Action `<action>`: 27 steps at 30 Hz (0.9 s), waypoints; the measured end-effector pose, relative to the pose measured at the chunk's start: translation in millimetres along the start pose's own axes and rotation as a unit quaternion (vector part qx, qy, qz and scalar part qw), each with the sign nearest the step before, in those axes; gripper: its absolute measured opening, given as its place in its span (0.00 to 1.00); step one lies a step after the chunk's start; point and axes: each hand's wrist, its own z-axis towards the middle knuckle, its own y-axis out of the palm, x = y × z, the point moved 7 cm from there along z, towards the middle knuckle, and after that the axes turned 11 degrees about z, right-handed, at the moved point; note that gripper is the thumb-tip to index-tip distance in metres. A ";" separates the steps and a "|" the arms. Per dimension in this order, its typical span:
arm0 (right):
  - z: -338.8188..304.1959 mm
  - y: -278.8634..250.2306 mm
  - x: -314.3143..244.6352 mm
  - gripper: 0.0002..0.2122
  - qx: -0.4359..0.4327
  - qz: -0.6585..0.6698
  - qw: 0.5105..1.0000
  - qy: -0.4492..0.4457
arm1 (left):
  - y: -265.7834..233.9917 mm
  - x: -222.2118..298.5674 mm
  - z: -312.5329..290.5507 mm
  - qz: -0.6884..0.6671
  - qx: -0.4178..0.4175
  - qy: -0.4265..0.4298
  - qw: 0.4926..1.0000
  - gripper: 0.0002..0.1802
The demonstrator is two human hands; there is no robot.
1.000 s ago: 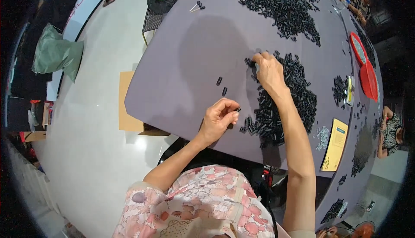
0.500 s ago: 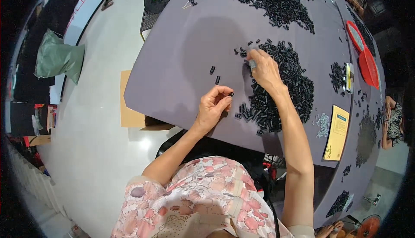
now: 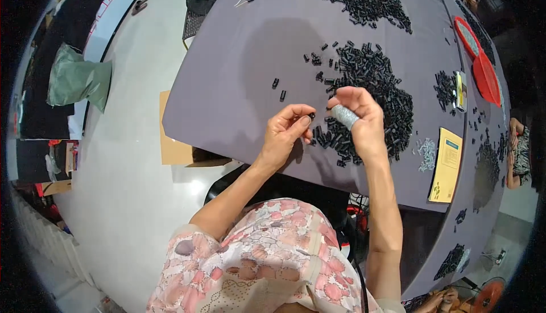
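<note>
My left hand (image 3: 282,135) is above the near part of the table, its thumb and fingers pinched on a small black plastic piece (image 3: 312,116). Just to its right, my right hand (image 3: 364,121) hovers over the edge of a big pile of similar black pieces (image 3: 392,105). A grey-white wrapping (image 3: 344,116) covers its thumb. Its fingers curl toward the thumb tip, and whatever may be between them is too small to make out. Two loose black pieces (image 3: 282,96) lie on the cloth beyond my left hand.
Another black heap (image 3: 369,0) spreads across the far side of the purple-grey table (image 3: 216,97). To the right are small pale pieces (image 3: 426,154), a yellow booklet (image 3: 446,165) and a red basket (image 3: 485,85). A cardboard box (image 3: 173,148) stands below the left edge. Other people sit along the right.
My right hand has drawn back from the pile's far left edge toward my left hand, turning so its wrapped thumb shows. My left hand has shifted slightly right, still holding the black piece.
</note>
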 end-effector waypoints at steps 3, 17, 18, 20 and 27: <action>-19.5 3.7 5.0 0.15 0.011 0.045 0.999 -0.013 | 9.5 4.1 -2.4 -0.018 -0.004 0.004 1.000 0.10; -49.1 10.2 -14.1 0.20 0.012 -0.201 0.971 -0.129 | 28.7 5.1 -8.9 0.010 -0.027 -0.004 1.000 0.06; -52.3 14.7 -23.4 0.20 0.012 -0.256 0.957 -0.138 | 29.8 3.4 -8.7 -0.013 -0.031 -0.016 0.999 0.05; -64.6 31.7 -51.3 0.21 -0.021 -0.337 0.910 -0.239 | 30.9 9.0 -10.1 -0.021 -0.018 -0.032 0.999 0.05; -110.1 117.3 -153.8 0.08 -0.253 -0.012 0.933 -0.255 | 28.0 5.2 -11.5 -0.058 -0.008 -0.046 0.997 0.06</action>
